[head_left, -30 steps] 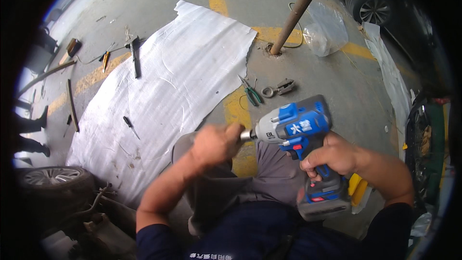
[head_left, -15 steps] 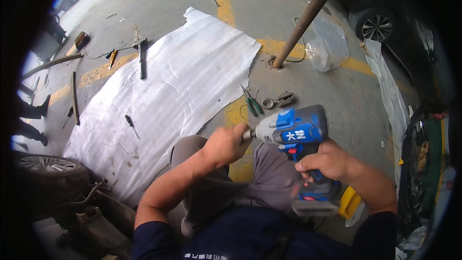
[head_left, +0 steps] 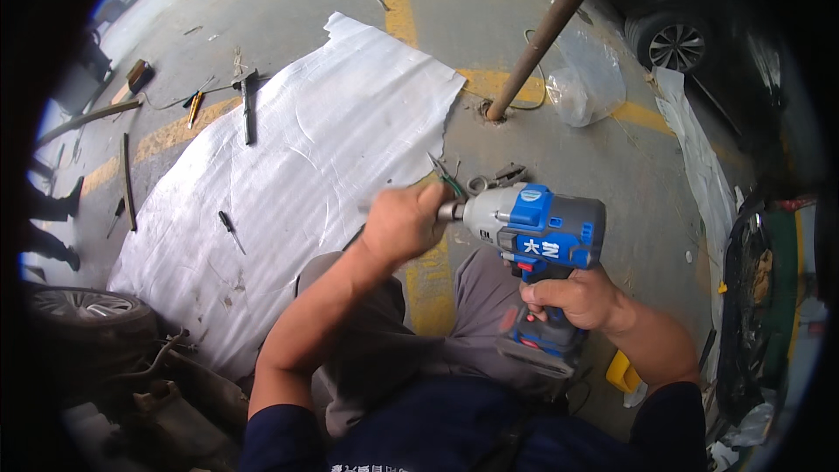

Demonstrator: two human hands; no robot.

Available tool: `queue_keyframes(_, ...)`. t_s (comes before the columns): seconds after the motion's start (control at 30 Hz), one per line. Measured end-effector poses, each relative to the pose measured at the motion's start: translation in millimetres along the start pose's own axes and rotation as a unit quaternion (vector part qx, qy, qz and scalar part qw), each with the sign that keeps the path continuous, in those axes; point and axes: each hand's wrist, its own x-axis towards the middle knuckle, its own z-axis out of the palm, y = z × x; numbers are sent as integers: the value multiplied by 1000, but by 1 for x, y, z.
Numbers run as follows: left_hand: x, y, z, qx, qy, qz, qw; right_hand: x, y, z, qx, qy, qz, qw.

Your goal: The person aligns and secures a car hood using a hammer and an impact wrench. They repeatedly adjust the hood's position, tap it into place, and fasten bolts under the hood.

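Observation:
I hold a blue, grey and black cordless impact wrench (head_left: 564, 236) in front of my lap, its nose pointing left. My right hand (head_left: 572, 297) is closed round its handle. My left hand (head_left: 402, 223), blurred, is closed round the metal socket (head_left: 450, 211) at the nose; a blurred piece of metal sticks out past its left side, too unclear to name. Just behind are green-handled pliers (head_left: 447, 177) and a grey metal tool with a ring (head_left: 511, 173), both on the floor and partly hidden by my hand and the wrench.
A white sheet (head_left: 288, 149) bears a screwdriver (head_left: 227, 223); more tools lie left. A rusty post (head_left: 542, 44) and plastic bag (head_left: 585, 87) stand beyond. A loose wheel (head_left: 105, 315) is lower left, a car wheel (head_left: 673, 45) upper right. Another person's feet (head_left: 65, 245) show at left.
My left hand has moved up with the wrench's nose. My right hand and the battery end have shifted left. My grip on the wrench stays closed.

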Motion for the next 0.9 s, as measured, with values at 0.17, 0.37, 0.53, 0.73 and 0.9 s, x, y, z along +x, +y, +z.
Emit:
queue_keyframes(0.17,-7,-7,-11,53,-28,76,995,0,9,-4,3,-25,31,999)
queue_keyframes(0.37,-17,-7,-5,33,-35,78,996,9,9,-8,-35,-11,0,999)
queue_keyframes(0.53,-8,2,8,-1,38,-18,999,6,-6,3,-11,-10,9,1000)
queue_keyframes(0.73,16,-17,-16,56,19,78,995,13,14,9,-4,19,-71,997)
queue_keyframes(0.9,-13,-12,-7,24,-58,69,996,6,-3,2,38,-25,39,998)
